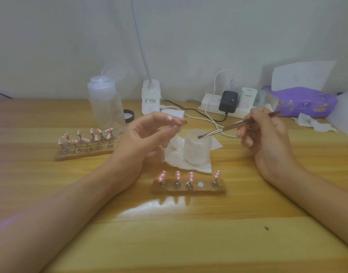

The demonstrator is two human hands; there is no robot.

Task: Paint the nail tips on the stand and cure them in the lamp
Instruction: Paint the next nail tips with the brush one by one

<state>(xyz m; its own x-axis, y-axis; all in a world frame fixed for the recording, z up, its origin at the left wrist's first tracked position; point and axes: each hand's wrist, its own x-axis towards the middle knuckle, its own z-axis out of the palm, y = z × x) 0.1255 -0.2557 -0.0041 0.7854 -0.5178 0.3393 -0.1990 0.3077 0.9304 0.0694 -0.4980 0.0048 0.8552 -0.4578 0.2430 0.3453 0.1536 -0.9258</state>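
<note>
left hand (147, 134) fingers (179, 121) pinch nail tip (170, 118) | right hand (265, 134) fingers (246, 133) grip brush (224, 130) over jar (196, 152) | load lightly, steady the tip

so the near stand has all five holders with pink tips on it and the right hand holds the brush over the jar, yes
Not quite. The head view shows the near stand with four holders; the fourth spot from the left is bare, only its round disc showing. The right hand does hold the brush over the jar.
</note>
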